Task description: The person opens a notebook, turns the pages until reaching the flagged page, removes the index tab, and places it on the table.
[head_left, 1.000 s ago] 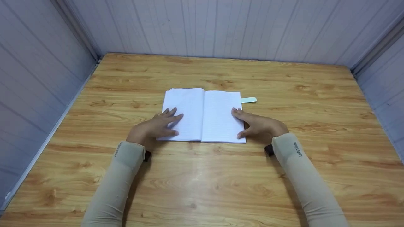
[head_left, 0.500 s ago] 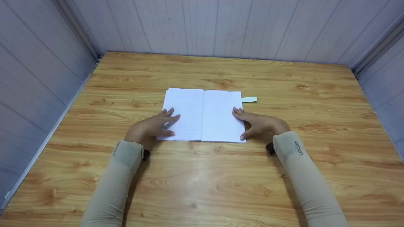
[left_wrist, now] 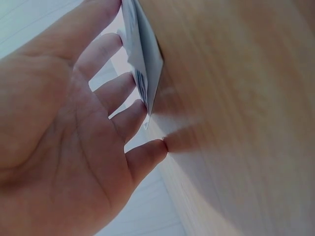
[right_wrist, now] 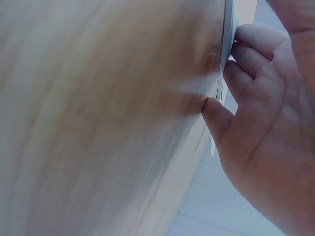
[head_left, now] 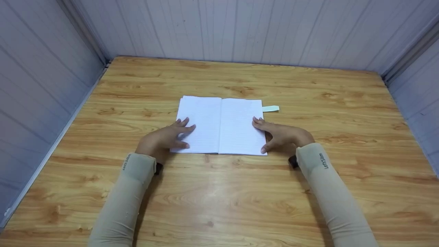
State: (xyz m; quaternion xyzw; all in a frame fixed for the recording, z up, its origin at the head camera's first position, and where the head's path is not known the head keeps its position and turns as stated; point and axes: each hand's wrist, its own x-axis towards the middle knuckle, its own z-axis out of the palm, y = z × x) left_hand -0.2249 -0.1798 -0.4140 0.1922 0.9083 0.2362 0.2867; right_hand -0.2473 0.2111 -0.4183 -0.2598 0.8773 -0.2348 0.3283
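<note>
The fingers of the left hand are spread over the outer part of the left page; those of the right hand lie close together on the outer edge of the right page, thumb held apart. Neither hand pinches anything. The work looks like holding an open white-paged, faintly ruled paper notebook flat. That calls for light, even pressure from both sides, directed down rather than sideways, so the thin leaves neither crease nor slide.

The notebook lies near the middle of the yellow-brown wood-grain desk, its central fold running away from the person. The upper left corner shows leaves slightly out of line, and a narrow pale green strip sticks out beyond the right edge.
</note>
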